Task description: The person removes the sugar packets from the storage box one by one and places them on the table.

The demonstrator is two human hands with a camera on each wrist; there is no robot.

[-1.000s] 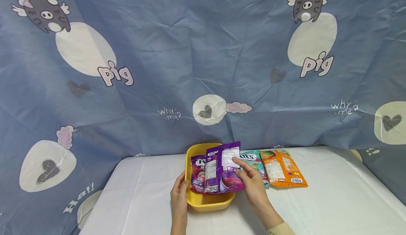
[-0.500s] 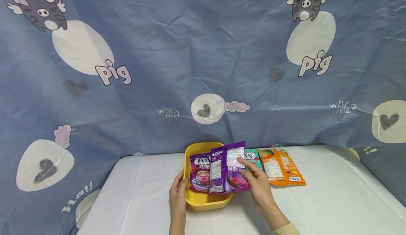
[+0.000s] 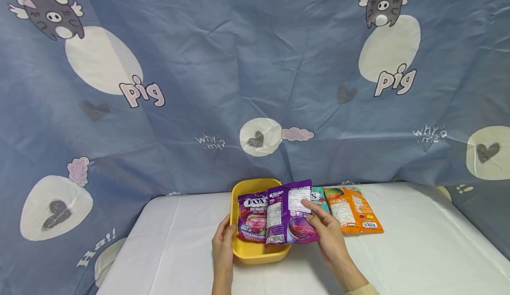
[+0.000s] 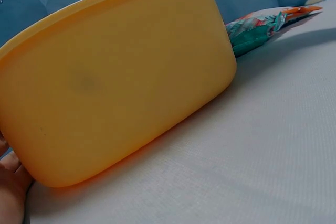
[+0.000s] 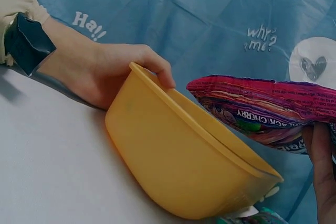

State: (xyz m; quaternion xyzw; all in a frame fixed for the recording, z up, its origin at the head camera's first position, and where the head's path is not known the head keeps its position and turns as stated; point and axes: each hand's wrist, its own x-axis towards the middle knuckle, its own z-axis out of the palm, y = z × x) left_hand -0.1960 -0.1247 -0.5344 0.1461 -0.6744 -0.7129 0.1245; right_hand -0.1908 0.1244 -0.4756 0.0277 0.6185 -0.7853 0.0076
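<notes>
My left hand (image 3: 224, 247) grips the left wall of a yellow plastic basin (image 3: 259, 256), its thumb over the rim in the right wrist view. Leaning inside the basin, label up, is a purple bag of Fox's Berries candy (image 3: 252, 220). My right hand (image 3: 328, 233) holds a second purple candy bag (image 3: 288, 215), back side up, thumb on top and fingers underneath. This bag overlaps the basin's right rim in the head view. In the right wrist view, the held bag (image 5: 262, 108) hangs above the rim, with fingertips (image 5: 320, 145) under it.
Right of the basin, a teal candy bag (image 3: 320, 197) lies partly hidden behind the held bag. Beside it is an orange candy bag (image 3: 354, 211). A white cloth covers the table (image 3: 422, 250), and a blue printed curtain (image 3: 191, 65) hangs behind.
My right hand has moved a little to the right with its purple candy bag. More of the bag in the basin shows, and less of the teal one. My left hand stays on the basin.
</notes>
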